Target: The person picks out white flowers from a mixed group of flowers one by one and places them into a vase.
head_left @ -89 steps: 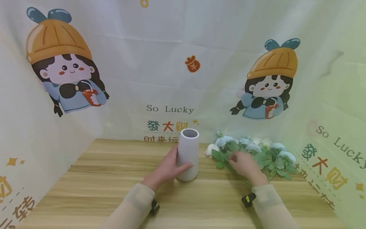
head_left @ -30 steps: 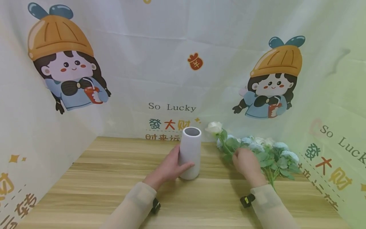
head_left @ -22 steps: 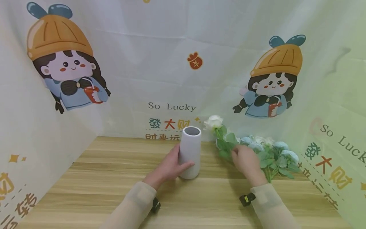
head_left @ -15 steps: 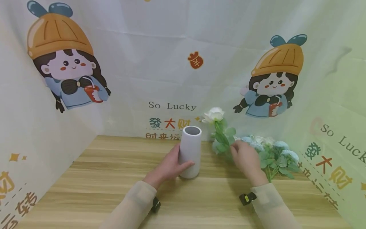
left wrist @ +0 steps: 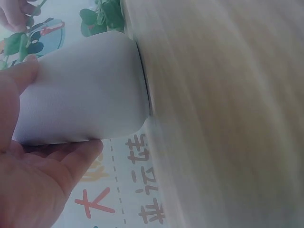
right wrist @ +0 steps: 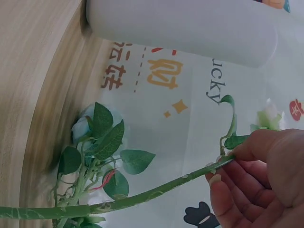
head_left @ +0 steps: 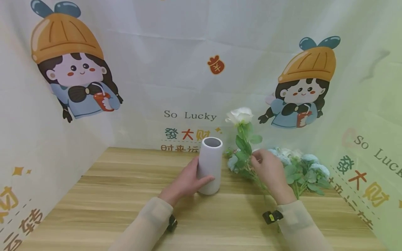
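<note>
A white vase (head_left: 210,164) stands upright on the wooden table, its mouth facing up. My left hand (head_left: 186,181) grips its left side, with the thumb across the front; the left wrist view shows fingers and thumb around the vase (left wrist: 85,90). To the right, my right hand (head_left: 270,170) pinches the green stem (right wrist: 166,187) of a white rose (head_left: 240,116) between thumb and fingers. The bloom is raised above the vase's mouth level, apart from the vase. Low on the table beside my right hand lie pale blue flowers (head_left: 319,170) with green leaves.
More blue blooms (head_left: 233,162) lie between the vase and my right hand. A printed cloth (head_left: 163,69) hangs behind the wooden table (head_left: 119,195) and along both sides. Black wrist cameras (head_left: 272,217) sit below the sleeves.
The white rose has risen from the flower pile with my right hand and now stands nearly upright. My left hand keeps its hold on the vase, which stays in place.
</note>
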The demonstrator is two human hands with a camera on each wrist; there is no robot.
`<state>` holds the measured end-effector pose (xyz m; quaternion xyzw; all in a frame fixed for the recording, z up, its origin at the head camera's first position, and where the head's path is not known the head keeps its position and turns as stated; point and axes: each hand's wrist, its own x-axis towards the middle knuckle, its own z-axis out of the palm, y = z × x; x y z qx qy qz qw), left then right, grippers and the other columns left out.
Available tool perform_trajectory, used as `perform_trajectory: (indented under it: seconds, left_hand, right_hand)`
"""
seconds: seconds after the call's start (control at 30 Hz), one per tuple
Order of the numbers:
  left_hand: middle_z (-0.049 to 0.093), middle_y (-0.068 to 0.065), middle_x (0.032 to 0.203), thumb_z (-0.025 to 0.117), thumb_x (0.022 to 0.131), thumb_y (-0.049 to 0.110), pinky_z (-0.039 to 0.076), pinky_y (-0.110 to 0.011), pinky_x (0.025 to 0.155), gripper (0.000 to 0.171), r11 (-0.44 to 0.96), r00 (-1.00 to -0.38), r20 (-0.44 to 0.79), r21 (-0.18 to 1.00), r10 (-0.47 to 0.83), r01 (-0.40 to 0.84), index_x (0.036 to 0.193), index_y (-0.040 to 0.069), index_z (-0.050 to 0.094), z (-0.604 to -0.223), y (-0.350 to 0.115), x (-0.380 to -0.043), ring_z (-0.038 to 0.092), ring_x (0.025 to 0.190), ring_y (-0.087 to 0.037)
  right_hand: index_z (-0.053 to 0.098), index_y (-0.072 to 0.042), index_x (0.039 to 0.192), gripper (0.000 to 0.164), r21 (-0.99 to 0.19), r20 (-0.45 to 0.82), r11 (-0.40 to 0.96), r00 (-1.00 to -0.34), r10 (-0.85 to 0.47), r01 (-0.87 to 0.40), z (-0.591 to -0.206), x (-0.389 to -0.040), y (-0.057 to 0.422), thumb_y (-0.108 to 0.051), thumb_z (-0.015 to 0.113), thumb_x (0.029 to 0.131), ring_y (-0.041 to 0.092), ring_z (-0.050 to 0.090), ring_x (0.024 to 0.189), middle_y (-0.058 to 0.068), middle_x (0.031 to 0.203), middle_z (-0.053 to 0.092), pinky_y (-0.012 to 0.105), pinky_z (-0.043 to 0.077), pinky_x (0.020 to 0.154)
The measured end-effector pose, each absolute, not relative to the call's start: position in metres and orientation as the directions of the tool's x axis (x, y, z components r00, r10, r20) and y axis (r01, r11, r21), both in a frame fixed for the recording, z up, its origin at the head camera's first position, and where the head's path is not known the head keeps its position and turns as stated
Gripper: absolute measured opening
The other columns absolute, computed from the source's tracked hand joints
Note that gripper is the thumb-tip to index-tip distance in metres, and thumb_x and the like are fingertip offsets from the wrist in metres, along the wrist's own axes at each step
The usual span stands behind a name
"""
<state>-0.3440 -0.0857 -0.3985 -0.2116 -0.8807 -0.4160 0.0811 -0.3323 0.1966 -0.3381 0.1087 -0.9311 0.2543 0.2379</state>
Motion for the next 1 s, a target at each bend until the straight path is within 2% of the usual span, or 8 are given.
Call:
perform_trajectory:
  seconds: [0.3,0.6,0.8,1.0]
  left_hand:
    - [0.047,-0.014,0.136,0.076,0.086,0.045,0.042,-0.049,0.103,0.09,0.563,-0.9,0.309,0.703,0.307,0.433,0.15,0.005,0.027,-0.398,-0.086,-0.345,0.047,0.12,-0.024]
    - [0.046,-0.013,0.138,0.076,0.086,0.045,0.042,-0.049,0.103,0.09,0.538,-0.899,0.301,0.723,0.317,0.432,0.151,0.007,0.026,-0.399,-0.086,-0.344,0.047,0.121,-0.023]
    - [0.047,-0.011,0.137,0.076,0.086,0.045,0.043,-0.048,0.102,0.089,0.535,-0.897,0.308,0.723,0.315,0.437,0.15,0.007,0.028,-0.399,-0.087,-0.344,0.047,0.12,-0.022]
    - [0.046,-0.01,0.137,0.076,0.087,0.044,0.043,-0.047,0.103,0.088,0.532,-0.899,0.305,0.728,0.313,0.432,0.151,0.008,0.027,-0.399,-0.088,-0.343,0.047,0.12,-0.021]
  right_hand:
    - [0.067,-0.004,0.105,0.017,-0.469,0.535,0.803,-0.842,-0.073,-0.368,-0.331,-0.327,0.191,-0.018,0.059,0.099,0.02,0.064,0.075,0.01,0.098,0.069,0.043,0.057,0.065]
    - [0.067,-0.005,0.106,0.015,-0.46,0.63,0.766,-0.773,-0.074,-0.448,-0.316,-0.318,0.181,-0.016,0.061,0.098,0.023,0.063,0.087,0.01,0.101,0.068,0.047,0.056,0.07]
    - [0.067,-0.005,0.107,0.016,-0.474,0.663,0.732,-0.745,-0.068,-0.489,-0.306,-0.316,0.173,-0.016,0.06,0.099,0.023,0.062,0.088,0.01,0.102,0.068,0.046,0.057,0.067]
    - [0.069,-0.003,0.104,0.013,-0.47,0.729,0.691,-0.683,-0.047,-0.549,-0.297,-0.32,0.165,-0.011,0.062,0.097,0.02,0.063,0.085,0.009,0.098,0.07,0.044,0.058,0.065]
